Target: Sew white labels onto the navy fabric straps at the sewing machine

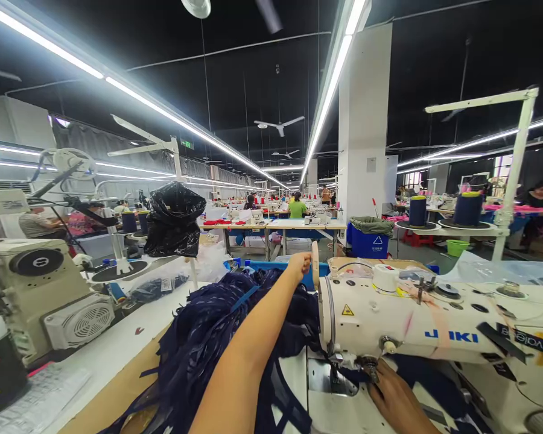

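My left hand [301, 265] is raised at the end of my outstretched arm, fingers curled closed beside a pale round disc [315, 268] on the left end of a white sewing machine [389, 307]. What those fingers hold, if anything, is too small to make out. Low on the right, my right hand [396, 392] reaches under the machine's arm. It is closed on navy fabric [355, 375] near the presser foot [335, 380], its fingertips partly hidden behind a metal knob [370, 366]. Beneath my left arm lies a big heap of navy fabric strips [203, 337].
Another machine [36, 289] stands at left, near a black plastic bag [174, 220] on a post. Navy thread cones [468, 210] sit on a rack at right. Beyond are a blue bin [367, 241], a pillar [366, 120] and a person in green [297, 208].
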A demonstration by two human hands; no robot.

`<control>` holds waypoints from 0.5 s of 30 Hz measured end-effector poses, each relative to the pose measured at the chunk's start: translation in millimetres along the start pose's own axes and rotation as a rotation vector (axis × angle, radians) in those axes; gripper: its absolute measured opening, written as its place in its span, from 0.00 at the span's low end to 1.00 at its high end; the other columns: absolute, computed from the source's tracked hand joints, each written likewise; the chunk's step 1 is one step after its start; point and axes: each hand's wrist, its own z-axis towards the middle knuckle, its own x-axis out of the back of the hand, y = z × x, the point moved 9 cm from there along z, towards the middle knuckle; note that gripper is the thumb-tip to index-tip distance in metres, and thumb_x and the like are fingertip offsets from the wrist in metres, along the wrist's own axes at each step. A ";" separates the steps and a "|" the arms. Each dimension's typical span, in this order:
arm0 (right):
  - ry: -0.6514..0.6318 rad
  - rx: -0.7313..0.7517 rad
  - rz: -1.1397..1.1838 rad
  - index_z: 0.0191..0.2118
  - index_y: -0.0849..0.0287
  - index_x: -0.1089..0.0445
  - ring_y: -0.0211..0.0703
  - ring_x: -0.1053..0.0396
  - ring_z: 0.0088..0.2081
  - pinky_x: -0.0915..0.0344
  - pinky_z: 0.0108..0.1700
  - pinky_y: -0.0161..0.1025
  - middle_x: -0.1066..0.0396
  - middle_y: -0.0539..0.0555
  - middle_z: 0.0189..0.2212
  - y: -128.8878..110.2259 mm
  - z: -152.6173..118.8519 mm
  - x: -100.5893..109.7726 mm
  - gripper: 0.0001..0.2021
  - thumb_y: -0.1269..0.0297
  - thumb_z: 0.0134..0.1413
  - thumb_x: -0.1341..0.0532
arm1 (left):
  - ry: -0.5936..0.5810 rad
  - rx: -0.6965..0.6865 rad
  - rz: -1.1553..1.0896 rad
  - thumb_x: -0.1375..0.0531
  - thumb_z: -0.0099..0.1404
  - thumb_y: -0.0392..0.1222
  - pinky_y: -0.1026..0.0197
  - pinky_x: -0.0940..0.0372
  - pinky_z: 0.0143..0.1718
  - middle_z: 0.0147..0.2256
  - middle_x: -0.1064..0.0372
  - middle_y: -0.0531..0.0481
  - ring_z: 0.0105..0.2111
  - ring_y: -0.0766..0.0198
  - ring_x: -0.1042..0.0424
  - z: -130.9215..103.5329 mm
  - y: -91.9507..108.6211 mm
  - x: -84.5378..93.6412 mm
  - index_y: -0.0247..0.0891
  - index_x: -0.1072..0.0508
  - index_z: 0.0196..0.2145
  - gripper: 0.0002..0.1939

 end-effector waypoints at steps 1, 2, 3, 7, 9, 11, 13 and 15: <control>-0.004 0.003 0.001 0.35 0.58 0.30 0.49 0.31 0.42 0.33 0.44 0.45 0.29 0.59 0.39 -0.6 0.6 0.3 0.12 0.69 0.49 0.50 | 0.019 0.026 0.025 0.47 0.64 0.44 0.66 0.37 0.25 0.30 0.35 0.52 0.25 0.72 0.35 -5.6 -22.8 5.0 0.31 0.34 0.37 0.11; -0.011 0.002 0.004 0.35 0.58 0.30 0.49 0.31 0.42 0.33 0.44 0.45 0.29 0.59 0.39 -1.2 1.5 0.9 0.12 0.69 0.49 0.50 | 0.035 0.051 0.050 0.47 0.64 0.43 0.66 0.37 0.25 0.30 0.35 0.52 0.25 0.71 0.35 -14.4 -46.3 9.7 0.31 0.33 0.36 0.11; -0.019 0.001 0.008 0.34 0.58 0.30 0.49 0.31 0.41 0.33 0.43 0.45 0.29 0.59 0.38 -2.1 2.4 1.8 0.12 0.69 0.50 0.50 | 0.051 0.062 0.073 0.47 0.63 0.42 0.67 0.39 0.23 0.26 0.36 0.53 0.22 0.72 0.37 -25.7 -68.7 14.4 0.31 0.33 0.34 0.10; -0.032 -0.007 0.026 0.31 0.58 0.31 0.48 0.31 0.40 0.33 0.42 0.45 0.29 0.59 0.36 -4.6 5.3 7.0 0.11 0.70 0.50 0.51 | 0.068 0.054 0.152 0.44 0.55 0.33 0.68 0.44 0.20 0.16 0.40 0.56 0.18 0.70 0.39 -83.1 -140.5 27.8 0.30 0.28 0.27 0.05; -0.031 -0.001 0.023 0.33 0.58 0.32 0.48 0.31 0.39 0.33 0.41 0.45 0.29 0.59 0.35 -5.9 6.0 9.7 0.10 0.69 0.50 0.51 | 0.066 0.054 0.175 0.44 0.53 0.32 0.67 0.43 0.22 0.15 0.38 0.55 0.20 0.68 0.37 -109.5 -162.3 30.8 0.31 0.26 0.28 0.07; -0.042 0.002 0.005 0.34 0.58 0.32 0.48 0.31 0.37 0.32 0.40 0.45 0.30 0.58 0.34 -7.0 6.5 11.2 0.11 0.69 0.51 0.51 | 0.049 0.001 0.274 0.46 0.53 0.32 0.66 0.42 0.26 0.17 0.35 0.54 0.23 0.66 0.35 -128.5 -167.8 29.5 0.33 0.25 0.31 0.10; -0.051 0.010 -0.020 0.34 0.58 0.33 0.47 0.32 0.37 0.32 0.38 0.44 0.30 0.58 0.33 -8.6 6.9 12.8 0.11 0.68 0.51 0.52 | 0.024 -0.119 0.476 0.50 0.56 0.32 0.64 0.41 0.28 0.20 0.32 0.52 0.25 0.65 0.34 -141.2 -159.8 24.5 0.34 0.26 0.34 0.13; -0.060 0.007 -0.045 0.33 0.58 0.34 0.47 0.32 0.36 0.33 0.37 0.43 0.30 0.58 0.32 -9.6 7.2 14.2 0.11 0.68 0.51 0.53 | -0.001 -0.259 0.730 0.53 0.58 0.32 0.63 0.41 0.30 0.22 0.31 0.49 0.26 0.64 0.33 -152.3 -148.9 18.0 0.34 0.27 0.36 0.16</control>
